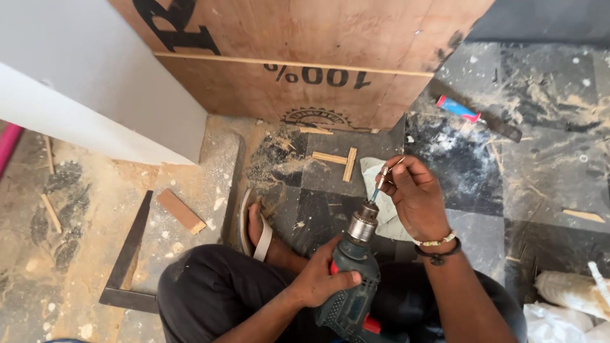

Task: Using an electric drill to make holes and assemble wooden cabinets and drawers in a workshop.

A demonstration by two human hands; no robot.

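Over the drill (351, 289), my left hand (324, 279) grips it tight; right hand (413, 194) pinches the bit (377, 188) — keep it straight w/ chuck (363, 223).

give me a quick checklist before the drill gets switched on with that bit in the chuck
1. Left hand grips the drill body firmly: ok.
2. Bit seated straight in the chuck: cannot tell, right hand pinches it at the tip.
3. Chuck tightened: cannot tell.
4. Right hand's fingers off the bit: not ok.
5. Bracelets away from the chuck: ok, though close.
6. Sandalled foot out of the drill's line: ok, it lies to the side.
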